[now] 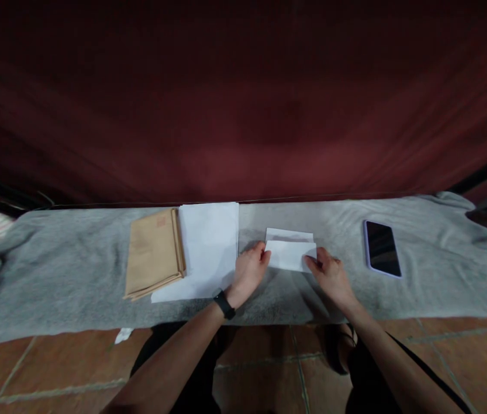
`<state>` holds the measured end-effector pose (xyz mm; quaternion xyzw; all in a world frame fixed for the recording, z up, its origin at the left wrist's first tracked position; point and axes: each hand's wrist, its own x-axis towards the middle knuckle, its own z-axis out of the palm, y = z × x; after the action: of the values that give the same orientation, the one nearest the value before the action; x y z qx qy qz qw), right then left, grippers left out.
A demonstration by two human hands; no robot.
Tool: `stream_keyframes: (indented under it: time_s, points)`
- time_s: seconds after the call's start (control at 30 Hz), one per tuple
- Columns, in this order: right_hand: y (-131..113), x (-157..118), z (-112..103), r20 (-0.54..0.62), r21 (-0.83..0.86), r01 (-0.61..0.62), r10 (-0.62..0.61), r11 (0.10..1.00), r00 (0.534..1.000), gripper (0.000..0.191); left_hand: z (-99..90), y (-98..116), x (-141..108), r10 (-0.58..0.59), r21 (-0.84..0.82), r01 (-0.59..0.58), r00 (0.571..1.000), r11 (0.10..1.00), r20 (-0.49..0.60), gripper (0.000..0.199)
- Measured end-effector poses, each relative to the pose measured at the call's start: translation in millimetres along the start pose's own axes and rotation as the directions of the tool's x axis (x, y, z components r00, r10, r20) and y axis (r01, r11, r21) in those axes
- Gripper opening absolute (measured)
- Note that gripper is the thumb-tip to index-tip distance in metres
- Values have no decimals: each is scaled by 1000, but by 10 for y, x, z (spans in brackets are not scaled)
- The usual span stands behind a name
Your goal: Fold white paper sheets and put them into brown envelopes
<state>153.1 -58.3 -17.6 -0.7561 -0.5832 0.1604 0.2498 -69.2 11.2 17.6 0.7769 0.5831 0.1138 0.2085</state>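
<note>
- Reddish-brown square floor tiles (pixel 264 382) with pale joints run along the near side, and a small crumpled white scrap (pixel 123 335) lies on them at the left.
- A black wristwatch with a dark strap (pixel 225 305) sits on the left wrist.
- The left hand (pixel 250 268) pinches the left end of a narrow white folded paper rectangle (pixel 290 256), thumb on top.
- The right hand (pixel 330 277) pinches the right end the same way, thumb over the front.
- That paper is between the hands, above a long surface draped in soft gray cloth (pixel 96 307); a second white strip shows behind its far edge.
- Left of the left hand, a pile of plain white sheets (pixel 211 244) lies partly under a stack of tan paper envelopes (pixel 152 250).
- Well right of the right hand lies a black-screened phone in a lilac case (pixel 382 249).
- Dark red fabric (pixel 243 126) rises beyond everything.
</note>
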Motion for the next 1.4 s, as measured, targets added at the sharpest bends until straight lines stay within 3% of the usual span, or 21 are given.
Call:
stream_keyframes:
  time_s: [0.2, 0.37, 0.53, 0.63, 1.03, 1.4]
  points:
    - [-5, 35, 60, -23, -40, -28, 27, 999, 999, 46, 89, -4, 104, -38, -74, 37, 999, 997, -15, 12]
    - [-48, 82, 57, -13, -139, -59, 58, 988, 998, 45, 142, -35, 211, -66, -191, 57, 997, 980, -41, 29]
    - [-105, 153, 27, -6, -199, -83, 83, 976, 996, 44, 180, -136, 254, -66, -426, 29, 995, 904, -71, 32]
    - [-139, 183, 14, -7, -241, -92, 93, 966, 996, 45, 215, -181, 268, -35, -486, 9, 998, 874, -45, 28]
    - [-134, 234, 67, -52, -385, -47, 29, 922, 998, 46, 216, -86, 238, -70, -271, 55, 997, 961, -44, 25]
    - [-150, 221, 109, -198, -411, 8, -98, 911, 975, 44, 154, 41, 198, -65, 0, 65, 997, 998, -39, 24]
